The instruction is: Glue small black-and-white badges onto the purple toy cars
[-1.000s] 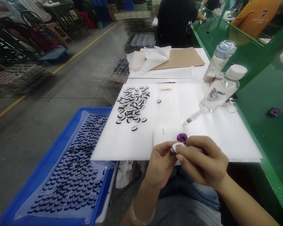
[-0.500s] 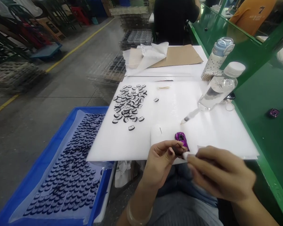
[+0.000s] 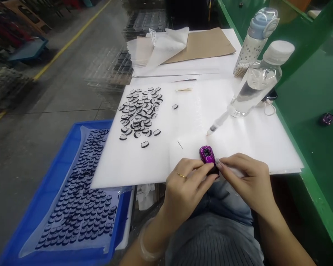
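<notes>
At the front edge of the white board (image 3: 155, 162), a small purple toy car (image 3: 207, 154) points away from me. My left hand (image 3: 187, 181) grips its rear end, thumb and fingers closed around it. My right hand (image 3: 245, 177) is closed in a pinch on a small white piece (image 3: 218, 161), held against the car's right side; what exactly the piece is cannot be made out. A syringe (image 3: 218, 123) lies just beyond the car, and a short thin pin (image 3: 180, 145) lies to its left. Many small black-edged pieces (image 3: 140, 111) are spread on the board's left part.
A clear bottle (image 3: 256, 87) and a dotted bottle (image 3: 251, 48) stand at the right. Cardboard (image 3: 208, 42) and white paper lie at the back. Left and lower, a blue tray (image 3: 54, 162) holds rows of dark pieces. A green ledge (image 3: 316, 184) borders the right.
The left hand has turned over, back upward, and now grips the purple car. The right hand has come in closer to the car with the white piece. The view has tilted lower.
</notes>
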`<state>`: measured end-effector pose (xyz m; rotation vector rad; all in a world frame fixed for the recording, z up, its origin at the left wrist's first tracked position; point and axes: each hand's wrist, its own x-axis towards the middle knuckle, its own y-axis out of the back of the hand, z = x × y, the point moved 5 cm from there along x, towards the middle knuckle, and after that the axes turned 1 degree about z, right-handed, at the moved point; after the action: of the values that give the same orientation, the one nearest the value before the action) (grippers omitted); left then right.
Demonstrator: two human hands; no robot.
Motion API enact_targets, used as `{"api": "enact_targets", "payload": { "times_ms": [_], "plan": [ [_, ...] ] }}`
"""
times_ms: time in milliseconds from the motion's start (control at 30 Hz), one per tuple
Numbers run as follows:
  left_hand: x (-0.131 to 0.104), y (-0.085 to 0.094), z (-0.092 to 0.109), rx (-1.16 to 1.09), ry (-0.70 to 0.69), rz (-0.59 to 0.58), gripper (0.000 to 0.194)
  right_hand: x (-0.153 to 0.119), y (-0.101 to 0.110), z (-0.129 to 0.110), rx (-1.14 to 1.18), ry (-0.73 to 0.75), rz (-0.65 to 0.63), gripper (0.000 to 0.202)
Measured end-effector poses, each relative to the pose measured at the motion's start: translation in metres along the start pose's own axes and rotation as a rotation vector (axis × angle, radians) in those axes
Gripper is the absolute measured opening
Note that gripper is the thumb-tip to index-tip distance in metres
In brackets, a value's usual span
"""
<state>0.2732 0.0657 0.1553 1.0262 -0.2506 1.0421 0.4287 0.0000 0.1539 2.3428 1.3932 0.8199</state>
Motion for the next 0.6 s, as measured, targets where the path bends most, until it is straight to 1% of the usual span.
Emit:
{"api": "enact_targets", "payload": {
  "times_ms": [100, 167, 267, 400, 500, 600],
  "plan": [
    [-0.001, -0.002, -0.003, 0.016, 0.032, -0.016, 0.018, 0.001, -0.001, -0.001, -0.028, 0.007, -0.010, 0.004],
    [-0.002, -0.002, -0.007, -0.002, 0.089, -0.032, 0.020, 0.002, 0.000, 0.000, -0.034, 0.004, -0.012, 0.004],
    [-0.001, -0.001, -0.012, -0.009, 0.159, -0.054, 0.018, 0.000, -0.001, 0.002, -0.039, -0.008, -0.020, 0.004],
    [0.001, -0.002, -0.012, -0.009, 0.175, -0.056, 0.017, 0.000, -0.002, -0.001, -0.045, -0.017, -0.027, 0.004],
    [0.003, -0.003, -0.011, -0.010, 0.192, -0.075, 0.017, 0.004, -0.002, -0.002, -0.056, -0.046, -0.063, 0.007],
    [0.005, -0.001, -0.013, -0.040, 0.199, -0.113, 0.020, 0.008, -0.002, -0.001, -0.056, -0.029, -0.146, 0.009]
  ]
}}
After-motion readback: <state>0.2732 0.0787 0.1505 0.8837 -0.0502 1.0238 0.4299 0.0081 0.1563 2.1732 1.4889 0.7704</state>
